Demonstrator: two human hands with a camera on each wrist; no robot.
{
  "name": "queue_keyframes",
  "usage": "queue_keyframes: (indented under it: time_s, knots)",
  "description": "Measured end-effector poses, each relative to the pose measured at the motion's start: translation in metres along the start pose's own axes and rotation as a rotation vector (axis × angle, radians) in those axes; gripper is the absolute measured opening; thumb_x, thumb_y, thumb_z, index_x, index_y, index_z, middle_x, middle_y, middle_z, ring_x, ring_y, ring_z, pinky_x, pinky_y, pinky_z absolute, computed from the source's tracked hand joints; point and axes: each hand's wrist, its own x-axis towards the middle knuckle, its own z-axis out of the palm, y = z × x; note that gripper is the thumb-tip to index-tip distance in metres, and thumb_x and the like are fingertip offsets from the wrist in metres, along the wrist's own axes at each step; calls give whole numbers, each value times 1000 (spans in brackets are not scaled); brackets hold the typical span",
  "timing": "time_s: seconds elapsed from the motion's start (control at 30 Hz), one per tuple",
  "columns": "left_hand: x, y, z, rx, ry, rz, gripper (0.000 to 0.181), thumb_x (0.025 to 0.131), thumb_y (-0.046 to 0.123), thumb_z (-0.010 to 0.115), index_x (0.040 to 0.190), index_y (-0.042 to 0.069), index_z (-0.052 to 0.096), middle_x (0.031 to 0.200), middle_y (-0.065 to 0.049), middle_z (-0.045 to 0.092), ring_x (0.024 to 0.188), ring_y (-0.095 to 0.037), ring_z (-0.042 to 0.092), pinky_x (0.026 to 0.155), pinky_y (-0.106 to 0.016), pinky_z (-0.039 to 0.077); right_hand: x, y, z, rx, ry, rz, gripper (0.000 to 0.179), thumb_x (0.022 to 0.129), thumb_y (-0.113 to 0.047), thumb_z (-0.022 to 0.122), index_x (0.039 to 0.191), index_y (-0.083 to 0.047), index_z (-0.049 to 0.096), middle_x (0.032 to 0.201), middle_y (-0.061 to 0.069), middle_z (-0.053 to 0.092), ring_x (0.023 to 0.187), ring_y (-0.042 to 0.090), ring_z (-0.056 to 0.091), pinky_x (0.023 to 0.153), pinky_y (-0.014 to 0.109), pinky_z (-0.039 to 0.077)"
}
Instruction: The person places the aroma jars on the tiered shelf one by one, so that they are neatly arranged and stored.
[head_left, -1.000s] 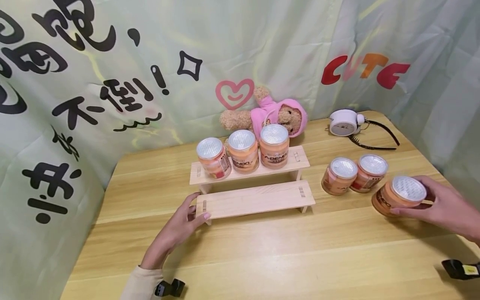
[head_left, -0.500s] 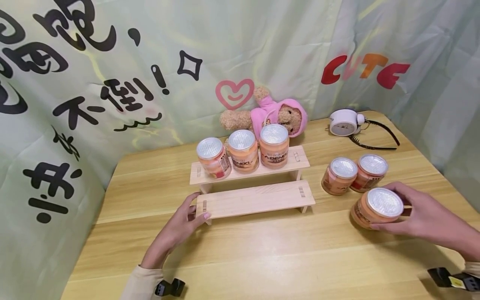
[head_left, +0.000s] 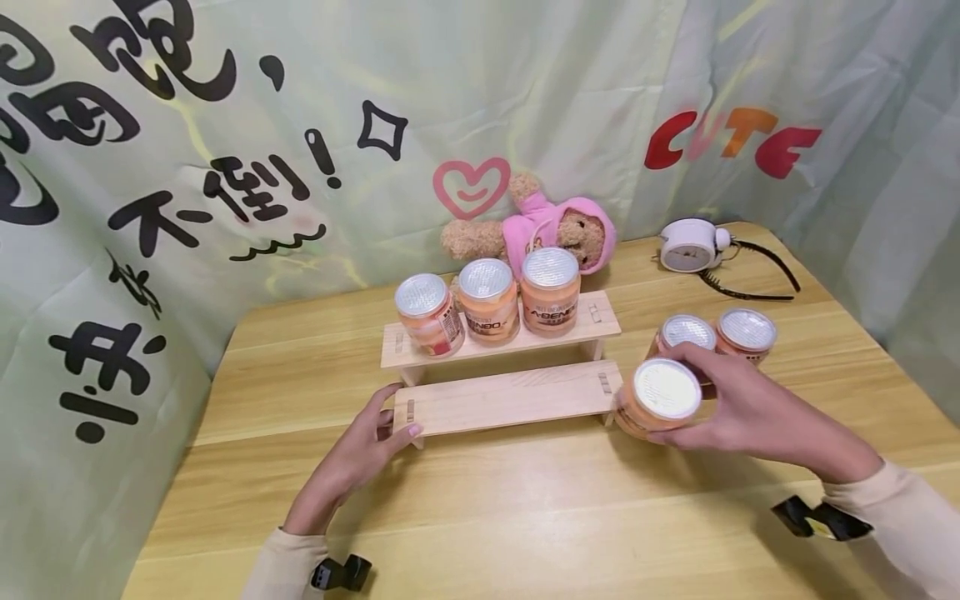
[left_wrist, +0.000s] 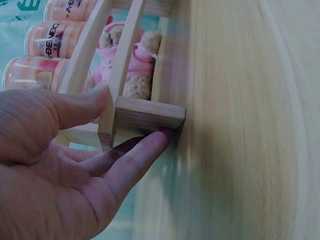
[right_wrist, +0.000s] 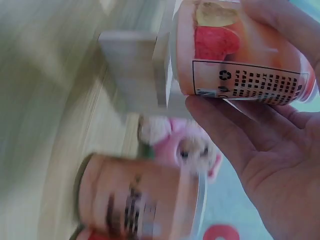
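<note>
A two-step wooden shelf (head_left: 506,398) stands mid-table, three orange jars with silvery lids in a row on its upper step, among them a middle jar (head_left: 489,310). My left hand (head_left: 365,450) grips the left end of the lower step; in the left wrist view its thumb (left_wrist: 85,106) lies on the board and its fingers reach under, against the leg. My right hand (head_left: 738,408) holds another orange jar (head_left: 637,414) around its side, right by the lower step's right end. In the right wrist view that jar (right_wrist: 240,55) overlaps the shelf's end, its printed label showing.
Two more jars, a left one (head_left: 686,332) and a right one (head_left: 746,332), stand behind my right hand, partly hidden. A teddy in a pink hoodie (head_left: 551,225) lies behind the shelf. At the back right are a white alarm clock (head_left: 687,246) and a black headband (head_left: 750,293).
My right hand has carried its jar leftward from the table's right side to the shelf's right end, passing in front of the two standing jars. My left hand has stayed on the shelf.
</note>
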Motion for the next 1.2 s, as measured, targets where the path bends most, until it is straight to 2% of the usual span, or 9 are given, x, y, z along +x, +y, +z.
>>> queue_keyframes:
  time_s: [0.23,0.43,0.6,1.0,1.2]
  knots:
    - [1,0,-1,-9,-1,-10,68,101,8,63,157,8,25,130,-24,63,114,-33,63,94,-46,53,31,-9,27,37,-62,-46,69,62,-22,99,117,-11,60,105,-11,68,95,6,63,82,24,51]
    - [2,0,0,-11,-4,-9,67,101,8,63,157,8,25,131,-24,62,115,-33,63,93,-46,53,51,-19,47,171,-155,-24,63,69,-23,96,120,-14,59,108,-9,69,99,9,66,86,34,55]
    - [1,-1,0,-11,1,-12,67,101,9,63,157,9,26,129,-23,63,113,-32,63,92,-45,53,66,-29,65,247,-179,-22,66,69,-23,95,123,-10,59,112,-4,70,103,12,66,91,37,54]
    - [3,-2,0,-25,-9,20,66,101,7,63,156,7,26,129,-24,63,112,-32,63,92,-44,53,92,-49,101,298,-212,-59,70,73,-30,94,128,-5,57,116,3,69,105,16,67,91,33,54]
    - [2,-2,0,-22,1,8,66,101,6,62,156,6,26,130,-24,63,110,-30,64,88,-42,54,104,-59,119,303,-197,-50,74,74,-29,93,132,-3,56,119,5,69,107,15,66,94,31,53]
